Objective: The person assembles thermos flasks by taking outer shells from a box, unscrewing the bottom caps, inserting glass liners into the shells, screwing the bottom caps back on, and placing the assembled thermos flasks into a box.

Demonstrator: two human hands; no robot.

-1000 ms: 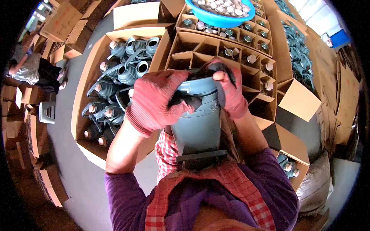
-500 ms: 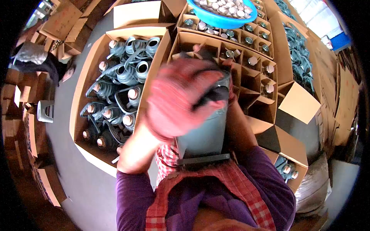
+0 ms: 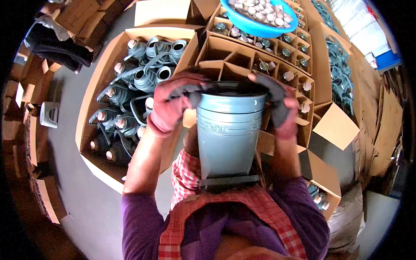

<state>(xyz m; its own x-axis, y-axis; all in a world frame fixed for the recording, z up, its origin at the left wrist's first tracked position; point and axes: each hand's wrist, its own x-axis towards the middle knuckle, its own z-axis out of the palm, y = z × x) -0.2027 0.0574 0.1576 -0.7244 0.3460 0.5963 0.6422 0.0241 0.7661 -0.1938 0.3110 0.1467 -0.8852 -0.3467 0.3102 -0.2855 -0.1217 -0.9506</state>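
Fingers (image 3: 191, 100) of the left hand (image 3: 171, 97) are gripping the bucket (image 3: 229, 149) by its left rim, right hand (image 3: 281, 102) flanking equally near, grip unclear, long axis running toward the apron (image 3: 264, 206).

The bucket (image 3: 229, 151) is in front of the person, between the left hand (image 3: 175, 102) and the right hand (image 3: 284, 106). To its left lies a bottle carton (image 3: 102, 172), with a stool (image 3: 45, 115) farther left. Beyond the bucket lies a divided carton (image 3: 238, 71); behind that, a basin (image 3: 242, 26) of caps (image 3: 262, 13) sits on another carton (image 3: 277, 58). The right-hand carton (image 3: 320, 65) holds what may be handles (image 3: 340, 71).
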